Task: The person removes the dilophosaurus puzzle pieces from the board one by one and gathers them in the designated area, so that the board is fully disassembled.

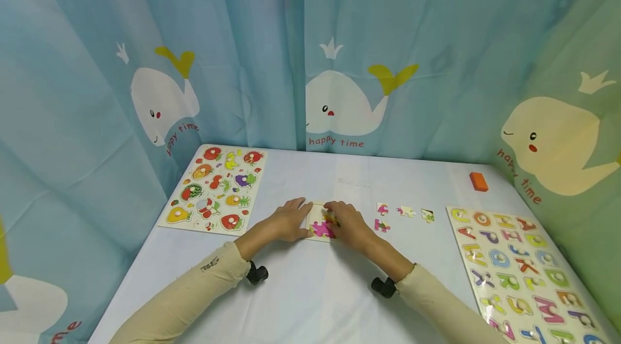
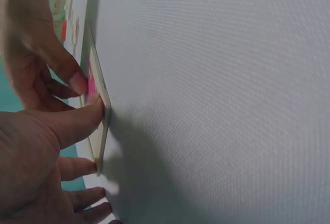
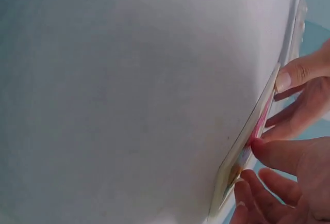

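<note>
A small jigsaw board [image 1: 316, 211] with a pale raised rim lies on the table between the two hands. Pink pieces [image 1: 321, 229] fill its near part. My left hand [image 1: 290, 221] holds the board at its left side, the thumb on the near rim and a finger on the far left edge. From the right, my right hand [image 1: 350, 226] reaches over the board and pinches a puzzle piece [image 1: 331, 218], partly hidden under the fingers. In the right wrist view, the right thumb [image 3: 273, 153] touches the pink printed area, with the other fingertips farther along the board.
Several loose jigsaw pieces [image 1: 381, 225] lie right of the board. A fruit knob puzzle [image 1: 257, 193] sits at the left and a letter puzzle [image 1: 477, 274] at the right. An orange block [image 1: 478, 181] is at the back right. A whale-print curtain [image 1: 271, 90] surrounds the table.
</note>
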Available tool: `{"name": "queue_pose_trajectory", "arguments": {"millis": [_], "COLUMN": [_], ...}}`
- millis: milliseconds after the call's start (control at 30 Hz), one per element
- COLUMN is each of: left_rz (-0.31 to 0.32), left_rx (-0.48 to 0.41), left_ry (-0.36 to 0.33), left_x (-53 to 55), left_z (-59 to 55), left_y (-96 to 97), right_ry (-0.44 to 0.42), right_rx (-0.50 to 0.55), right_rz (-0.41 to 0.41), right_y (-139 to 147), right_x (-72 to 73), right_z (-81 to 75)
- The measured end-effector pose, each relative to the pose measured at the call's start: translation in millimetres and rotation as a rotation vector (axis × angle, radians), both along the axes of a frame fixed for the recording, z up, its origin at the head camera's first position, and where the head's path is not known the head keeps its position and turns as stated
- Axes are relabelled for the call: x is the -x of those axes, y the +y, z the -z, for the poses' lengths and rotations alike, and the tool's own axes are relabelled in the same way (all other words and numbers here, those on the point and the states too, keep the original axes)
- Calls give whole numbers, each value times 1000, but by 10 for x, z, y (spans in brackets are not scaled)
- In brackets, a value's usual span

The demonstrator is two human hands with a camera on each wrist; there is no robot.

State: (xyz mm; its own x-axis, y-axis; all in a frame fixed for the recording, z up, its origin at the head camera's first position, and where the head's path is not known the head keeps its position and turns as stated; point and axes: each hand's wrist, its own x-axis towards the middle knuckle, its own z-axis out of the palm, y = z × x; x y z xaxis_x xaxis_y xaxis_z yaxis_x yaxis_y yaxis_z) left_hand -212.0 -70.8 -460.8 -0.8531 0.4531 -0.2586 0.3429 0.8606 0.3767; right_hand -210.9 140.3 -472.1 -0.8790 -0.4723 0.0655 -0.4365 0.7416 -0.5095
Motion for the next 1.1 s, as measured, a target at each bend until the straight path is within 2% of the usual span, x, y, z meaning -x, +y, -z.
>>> {"name": "queue_pose_trajectory", "arguments": {"millis": [167, 333, 467, 767, 967, 1100], "left_rz": [-7, -6, -6, -11, -14, -15], "left_rx": [7, 14, 18, 14, 17, 14], "left_ry": [8, 8, 9, 4, 3, 1], "left_x": [-1, 6, 8, -9, -1, -2], "left_z": [7, 9, 9, 7, 31, 30], "left_y": [12, 14, 16, 18, 14, 17], "right_ry": [2, -53, -62, -59, -69, -43], "right_rx": [-21, -45, -42, -38, 6, 72], "right_rz": [-25, -62, -86, -72, -73, -85], "right_y": [-9, 3, 13, 26, 37, 54], "right_x": [-13, 4, 31, 46, 53, 56], "right_z": [-12, -57, -68, -73, -62, -31]}}
